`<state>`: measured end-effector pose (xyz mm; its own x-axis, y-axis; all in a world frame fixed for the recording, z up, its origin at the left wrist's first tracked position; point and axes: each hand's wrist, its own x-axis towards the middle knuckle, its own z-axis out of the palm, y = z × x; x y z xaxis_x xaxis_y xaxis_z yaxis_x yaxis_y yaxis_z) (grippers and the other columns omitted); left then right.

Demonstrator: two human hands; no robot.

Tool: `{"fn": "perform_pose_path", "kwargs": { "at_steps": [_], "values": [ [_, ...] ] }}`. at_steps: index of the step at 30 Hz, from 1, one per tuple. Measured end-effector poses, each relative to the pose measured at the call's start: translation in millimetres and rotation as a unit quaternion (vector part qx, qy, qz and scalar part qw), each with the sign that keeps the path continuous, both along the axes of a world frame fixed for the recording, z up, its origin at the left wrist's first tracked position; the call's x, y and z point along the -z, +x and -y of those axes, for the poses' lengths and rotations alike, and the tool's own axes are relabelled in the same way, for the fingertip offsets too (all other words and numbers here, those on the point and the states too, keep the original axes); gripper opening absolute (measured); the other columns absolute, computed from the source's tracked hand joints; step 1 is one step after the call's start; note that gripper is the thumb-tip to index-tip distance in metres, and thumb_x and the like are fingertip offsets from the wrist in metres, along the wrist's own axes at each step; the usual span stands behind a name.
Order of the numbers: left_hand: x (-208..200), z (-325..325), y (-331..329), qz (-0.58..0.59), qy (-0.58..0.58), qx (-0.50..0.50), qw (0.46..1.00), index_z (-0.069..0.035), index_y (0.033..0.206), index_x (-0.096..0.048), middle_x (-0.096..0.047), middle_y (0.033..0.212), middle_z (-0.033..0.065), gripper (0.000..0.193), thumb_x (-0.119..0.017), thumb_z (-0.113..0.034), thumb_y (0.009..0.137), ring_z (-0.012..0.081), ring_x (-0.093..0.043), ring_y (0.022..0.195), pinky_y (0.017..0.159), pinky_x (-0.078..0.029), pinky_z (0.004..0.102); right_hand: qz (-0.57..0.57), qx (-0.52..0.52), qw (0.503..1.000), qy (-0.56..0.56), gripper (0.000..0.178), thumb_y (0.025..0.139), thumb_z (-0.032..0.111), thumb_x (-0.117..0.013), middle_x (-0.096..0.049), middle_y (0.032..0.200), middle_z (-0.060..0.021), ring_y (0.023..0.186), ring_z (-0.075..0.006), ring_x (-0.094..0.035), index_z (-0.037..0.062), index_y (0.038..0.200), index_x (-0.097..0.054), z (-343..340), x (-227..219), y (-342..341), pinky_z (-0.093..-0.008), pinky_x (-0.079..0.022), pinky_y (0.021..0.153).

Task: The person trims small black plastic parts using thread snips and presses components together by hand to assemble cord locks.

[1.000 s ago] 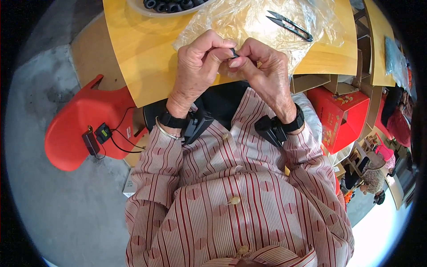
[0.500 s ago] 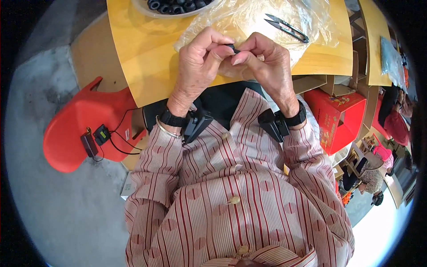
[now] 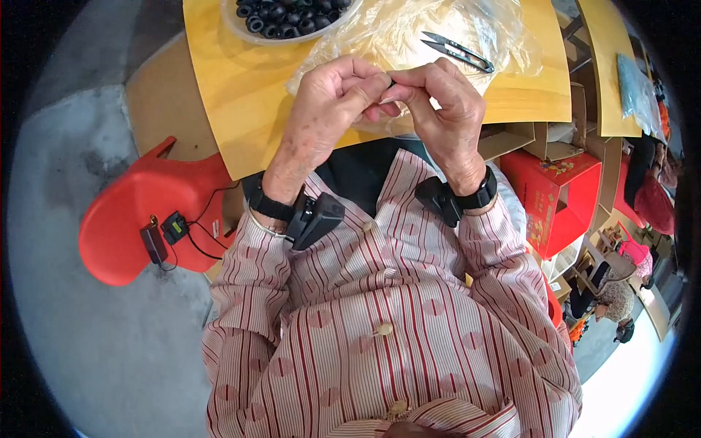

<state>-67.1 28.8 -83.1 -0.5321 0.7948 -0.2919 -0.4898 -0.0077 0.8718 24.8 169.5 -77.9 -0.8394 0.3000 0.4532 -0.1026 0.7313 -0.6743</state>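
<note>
My left hand (image 3: 325, 106) and my right hand (image 3: 447, 106) meet above the near edge of the yellow table. Their thumbs and forefingers pinch a small black piece (image 3: 392, 83) between them. Fingertips cover most of it, so its full shape is hidden. Beyond my left hand stands a clear plastic bowl (image 3: 231, 24) of black rings (image 3: 286, 31), short and thick-walled. A crumpled clear plastic bag (image 3: 515, 45) lies under and beyond my hands. Black thread snips (image 3: 467, 56) rest on the bag, past my right hand, with their points toward the left.
At left, a red plastic chair (image 3: 109, 233) carries small black devices (image 3: 174, 228) with cables. Right of my lap sits a red box (image 3: 539, 197) beside open cardboard boxes (image 3: 511, 139). Farther right are another yellow table (image 3: 610, 69) and people (image 3: 617, 296).
My fingers have closed further over the black piece, hiding more of it. Both hands sit slightly lower in view, and more of the bowl shows.
</note>
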Motion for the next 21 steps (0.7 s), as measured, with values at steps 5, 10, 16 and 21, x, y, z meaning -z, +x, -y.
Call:
{"fn": "perform_pose_path", "kwargs": {
  "at_steps": [5,10,16,21],
  "values": [
    [-1.9,0.6,10.0,0.101,-0.012,-0.036,0.994,0.003,0.093,-0.061,-0.065,0.077,0.0031,0.018,-0.06,-0.015,0.091,0.0075,-0.059,0.068,0.066,-0.047,0.0193,0.01,-0.043,0.993,0.107,0.038,0.06,0.017,-0.078,-0.06,0.072,-0.0055,0.066,-0.0216,-0.055,0.0033,0.093,-0.064,1.3,-6.3,9.8,-0.0313,-0.044,0.066],
    [-14.4,-2.6,24.2,0.15,-0.023,-0.075,0.986,0.001,0.089,-0.062,-0.06,0.078,0.0005,0.02,-0.063,-0.02,0.09,0.0065,-0.054,0.066,0.069,-0.047,0.0207,0.004,-0.053,0.989,0.139,0.049,0.061,0.019,-0.078,-0.058,0.079,-0.0048,0.068,-0.0215,-0.054,0.0019,0.103,-0.059,1.3,-7.5,17.3,-0.0335,-0.044,0.068],
    [0.2,1.8,16.7,0.207,0.027,-0.03,0.978,-0.001,0.089,-0.062,-0.055,0.076,-0.0026,0.019,-0.063,-0.02,0.09,0.005,-0.05,0.068,0.069,-0.044,0.0215,-0.037,-0.043,0.98,0.189,0.049,0.059,0.02,-0.078,-0.057,0.077,-0.0032,0.067,-0.0219,-0.052,0.0033,0.101,-0.059,-4.6,-5.7,14.5,-0.0321,-0.044,0.068],
    [3.7,1.2,17.7,0.217,0.033,-0.035,0.975,-0.002,0.089,-0.061,-0.055,0.076,-0.0029,0.018,-0.063,-0.02,0.089,0.0045,-0.049,0.069,0.066,-0.04,0.0211,-0.068,-0.04,0.979,0.19,0.044,0.06,0.021,-0.079,-0.058,0.074,-0.0032,0.072,-0.0232,-0.055,0.0044,0.096,-0.06,-8.9,-2.5,14.9,-0.0327,-0.046,0.069]
  ]
}}
